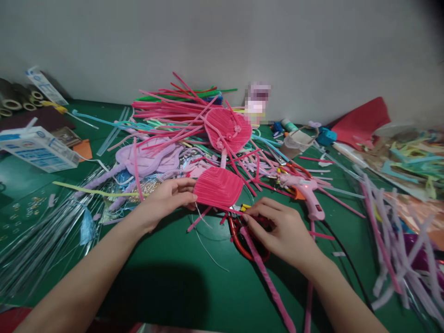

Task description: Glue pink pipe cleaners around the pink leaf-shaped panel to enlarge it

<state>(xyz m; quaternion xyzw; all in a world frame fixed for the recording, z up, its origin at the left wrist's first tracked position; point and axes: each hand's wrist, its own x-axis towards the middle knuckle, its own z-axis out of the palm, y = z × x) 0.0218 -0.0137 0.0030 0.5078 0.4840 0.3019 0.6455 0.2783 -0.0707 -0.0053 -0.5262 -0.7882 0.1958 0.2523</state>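
- Head view: left hand (169,200) pinches a flat, crimson, fuzzy panel (219,187), apparently steadying it.
- Right hand (279,226) pinches a thin crimson fuzzy stem (231,210), seemingly keeping it straight.

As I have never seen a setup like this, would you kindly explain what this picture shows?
There is no machine here: a person works with two bare hands, seen by a head-worn camera looking forward and down. The left hand holds a flat pink piece by its left side. The right hand pinches a thin pink strip at its lower edge. On the green table lie a bunch of pink fuzzy stems, a pink glue gun, a purple piece and silvery strands.
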